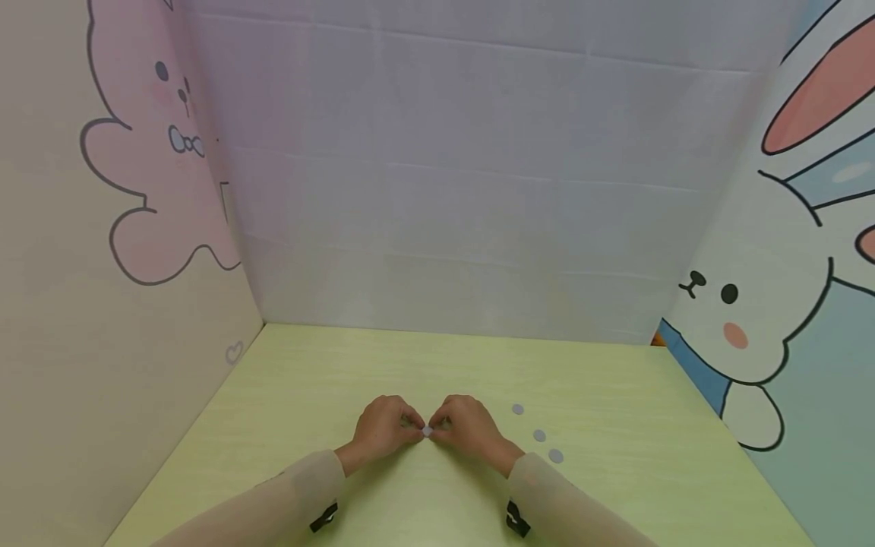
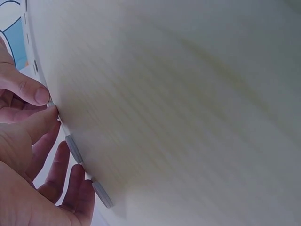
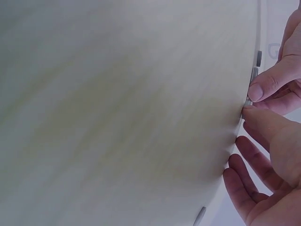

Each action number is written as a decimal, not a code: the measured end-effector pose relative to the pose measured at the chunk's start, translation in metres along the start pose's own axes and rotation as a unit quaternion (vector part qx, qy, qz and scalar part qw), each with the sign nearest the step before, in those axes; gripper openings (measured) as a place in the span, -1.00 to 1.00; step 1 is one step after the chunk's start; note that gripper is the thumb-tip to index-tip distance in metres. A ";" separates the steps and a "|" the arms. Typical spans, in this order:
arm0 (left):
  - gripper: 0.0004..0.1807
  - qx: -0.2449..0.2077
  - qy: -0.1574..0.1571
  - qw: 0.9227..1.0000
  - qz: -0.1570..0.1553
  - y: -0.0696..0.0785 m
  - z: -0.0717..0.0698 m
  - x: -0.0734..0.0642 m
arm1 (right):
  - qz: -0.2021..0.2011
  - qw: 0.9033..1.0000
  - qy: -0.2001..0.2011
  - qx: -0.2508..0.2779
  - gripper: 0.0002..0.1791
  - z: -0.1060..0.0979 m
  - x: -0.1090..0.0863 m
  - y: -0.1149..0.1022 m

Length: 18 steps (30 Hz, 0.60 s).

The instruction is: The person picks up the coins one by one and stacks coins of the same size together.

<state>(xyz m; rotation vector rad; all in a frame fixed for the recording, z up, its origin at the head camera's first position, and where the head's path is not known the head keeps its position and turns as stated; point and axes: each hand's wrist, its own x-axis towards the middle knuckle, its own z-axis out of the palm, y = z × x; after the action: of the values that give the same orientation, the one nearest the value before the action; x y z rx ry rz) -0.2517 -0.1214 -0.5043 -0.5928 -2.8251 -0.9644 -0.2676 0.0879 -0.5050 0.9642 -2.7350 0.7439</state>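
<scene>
A small round grey disc [image 1: 427, 431] lies on the table between both hands' fingertips. My left hand [image 1: 386, 427] pinches it from the left with thumb and forefinger. From the right, my right hand [image 1: 468, 429] pinches the same disc, the two thumbs almost meeting. The left wrist view shows two more thick grey discs, one [image 2: 74, 148] by the left fingers and another [image 2: 102, 194] closer to the camera; the left hand hides them in the head view. Fingers cover most of the pinched disc in both wrist views.
Three grey discs lie in a slanting row right of the right hand: a far one [image 1: 517, 409], a middle one [image 1: 539, 435] and a near one [image 1: 555, 456]. The pale yellow table [image 1: 328, 365] is bounded by a white back cloth [image 1: 465, 190] and printed side panels.
</scene>
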 end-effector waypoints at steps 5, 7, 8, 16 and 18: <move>-0.92 -0.003 -0.001 1.000 -0.002 0.000 0.000 -0.001 | -0.003 1.000 0.000 -0.001 -0.94 -0.001 0.000 -0.001; -0.92 -0.004 -0.002 1.000 -0.001 0.000 0.000 -0.001 | -0.004 1.000 0.001 -0.002 -0.95 -0.001 0.001 -0.001; -0.93 -0.004 -0.001 1.000 0.000 0.000 0.000 -0.001 | -0.005 1.000 0.001 -0.001 -0.95 -0.001 0.000 -0.001; -0.93 0.001 -0.002 1.000 0.002 0.000 -0.001 -0.001 | 0.000 1.000 -0.003 -0.001 -0.96 -0.001 0.001 -0.002; -0.92 -0.001 -0.002 1.000 0.002 0.001 -0.002 -0.001 | 0.000 1.000 -0.003 -0.001 -0.96 -0.002 0.001 -0.003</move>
<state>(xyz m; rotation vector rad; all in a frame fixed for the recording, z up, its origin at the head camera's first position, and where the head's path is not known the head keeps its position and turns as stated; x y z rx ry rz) -0.2506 -0.1220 -0.5021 -0.6008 -2.8261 -0.9656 -0.2667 0.0865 -0.5023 0.9662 -2.7403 0.7391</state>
